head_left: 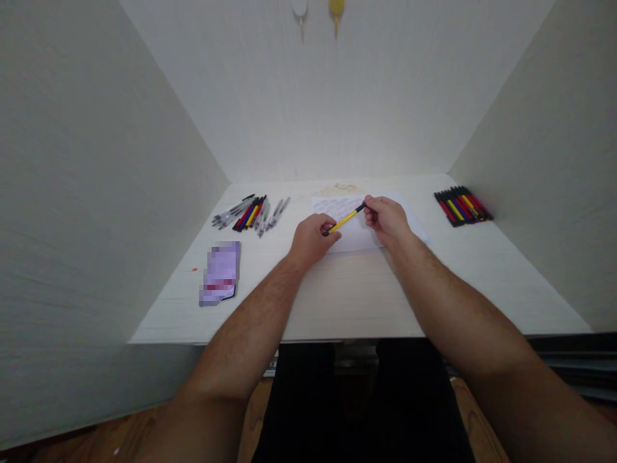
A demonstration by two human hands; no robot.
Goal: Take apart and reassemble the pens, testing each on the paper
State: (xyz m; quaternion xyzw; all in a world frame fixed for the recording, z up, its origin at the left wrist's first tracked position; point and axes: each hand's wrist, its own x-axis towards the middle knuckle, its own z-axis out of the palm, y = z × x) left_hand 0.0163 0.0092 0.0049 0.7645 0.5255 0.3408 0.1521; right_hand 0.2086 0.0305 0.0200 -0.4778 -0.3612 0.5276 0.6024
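A yellow pen with black ends (346,219) slants between my two hands above a sheet of paper (359,240). My left hand (314,239) grips its lower black end between thumb and fingers. At the upper black end, my right hand (386,220) pinches the pen with thumb and forefinger, its other fingers curled in. Faint rows of marks show on the upper left part of the paper. Both forearms reach in over the table's front edge.
On the left lie loose red, yellow and blue pens (249,215) among clear pens (278,213). Nearer is a pixelated purple object (222,270). Several coloured pens (463,207) lie side by side near the right wall. Panels enclose the white table (357,302) on three sides.
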